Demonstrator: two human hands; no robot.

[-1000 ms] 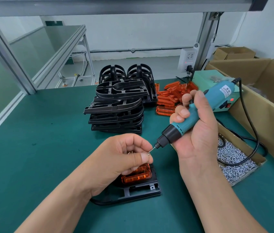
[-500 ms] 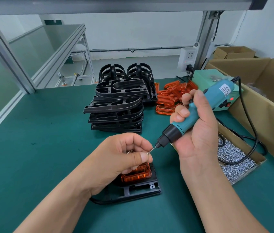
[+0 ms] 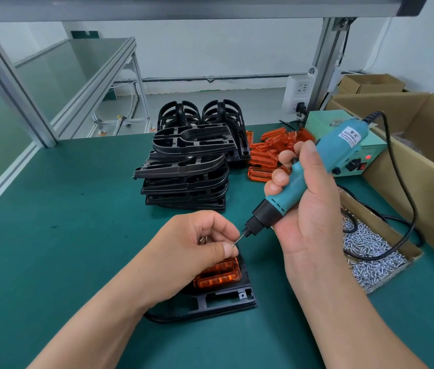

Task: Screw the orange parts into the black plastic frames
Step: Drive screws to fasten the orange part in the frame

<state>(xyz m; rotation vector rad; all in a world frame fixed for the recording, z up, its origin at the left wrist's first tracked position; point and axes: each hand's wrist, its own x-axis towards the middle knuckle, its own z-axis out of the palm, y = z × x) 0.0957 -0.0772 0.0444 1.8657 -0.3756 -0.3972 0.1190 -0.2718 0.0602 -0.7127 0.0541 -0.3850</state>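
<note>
- Orange part (image 3: 218, 275): translucent, ribbed, round-cornered; it is sitting in the matte black frame (image 3: 226, 299), which is lying flat on the green mat (image 3: 51, 262) just in front of you.
- Your left hand (image 3: 192, 251) is curling over the part, pinching a small metal screw (image 3: 233, 245).
- Your right hand (image 3: 309, 214) is gripping the teal screwdriver (image 3: 303, 179), its bit tip meeting the screw.
- Behind, the stack of frames (image 3: 186, 177) and the loose orange pieces (image 3: 269, 147) are waiting; silver screws are filling the cardboard tray (image 3: 375, 251) on your right.

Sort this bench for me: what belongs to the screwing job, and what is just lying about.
Job: screwdriver in right hand; screw pinched by left hand; orange part on black frame; screw tray; spare orange parts; stacked frames.
Lying about: big cardboard box; small cardboard box; wall socket.
</note>
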